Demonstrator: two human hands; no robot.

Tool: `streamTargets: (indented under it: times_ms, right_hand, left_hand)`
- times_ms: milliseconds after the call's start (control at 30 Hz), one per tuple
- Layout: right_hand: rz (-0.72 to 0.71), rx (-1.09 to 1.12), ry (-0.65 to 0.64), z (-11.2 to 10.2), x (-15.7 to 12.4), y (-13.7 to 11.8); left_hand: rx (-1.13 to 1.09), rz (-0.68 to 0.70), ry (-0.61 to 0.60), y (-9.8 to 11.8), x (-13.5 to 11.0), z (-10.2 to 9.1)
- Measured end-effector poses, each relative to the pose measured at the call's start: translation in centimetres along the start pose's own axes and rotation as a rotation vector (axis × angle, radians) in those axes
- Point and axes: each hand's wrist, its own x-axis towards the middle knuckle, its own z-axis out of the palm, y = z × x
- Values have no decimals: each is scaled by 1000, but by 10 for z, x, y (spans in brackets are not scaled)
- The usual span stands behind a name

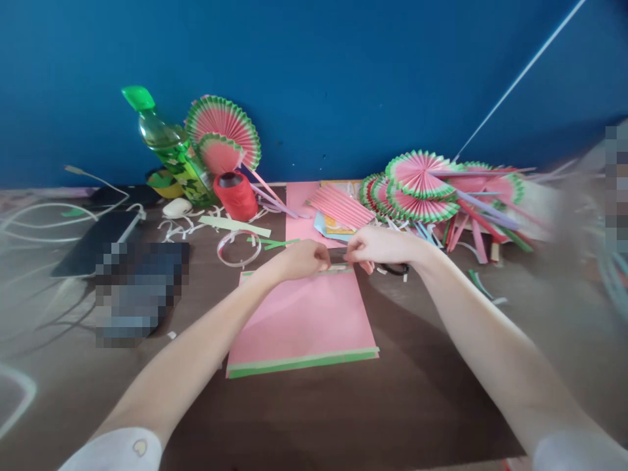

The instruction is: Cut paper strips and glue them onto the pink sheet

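A pink paper sheet (304, 314) lies flat on the dark table, with a light and dark green strip (304, 362) along its near edge. At its far edge runs another pale green strip. My left hand (308, 257) is closed in a pinch over that far edge, near its middle. Close by on the right, my right hand (367, 248) also pinches, at the sheet's far right corner. A small whitish piece shows between the hands. What the fingertips hold is too small and blurred to name.
Beyond the hands lie pleated pink paper (341, 208) and several watermelon-coloured paper fans (422, 175). To the left are a tape roll (239, 249), red thread spool (236, 196), green bottle (171, 154), phone-like dark slab (147, 288) and white cable (44, 208). A blue wall stands behind.
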Motion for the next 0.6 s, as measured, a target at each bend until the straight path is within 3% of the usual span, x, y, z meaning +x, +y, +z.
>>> streamTargets:
  times_ms: [100,600]
  right_hand:
    - [-5,-38,46,-2,-1,3]
    - [44,-105,12,-1,5,12]
  left_hand:
    - [-30,42,-10,-1,0,-1]
    - [9,-38,-8,3,0,6]
